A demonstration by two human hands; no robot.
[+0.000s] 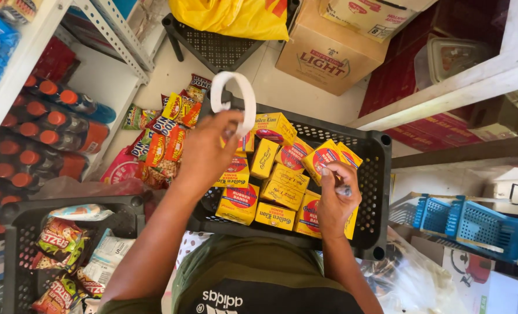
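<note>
Fingers (335, 174) of right hand (335, 200) pinch a dark pen (344, 189) over yellow boxes (282, 192) in the black crate (378, 192). Left hand (206, 154), farther left, fingers closed on a white tape roll (235, 99) raised above the crate's far edge; snack packets (163, 134) on floor beyond

Small yellow boxes (282, 195) with red oval labels fill the black crate (381, 174) at centre. Left of it lie bright snack packets (163, 136). Far off stand a brown carton (328, 55) and a yellow bag (235, 17).
</note>
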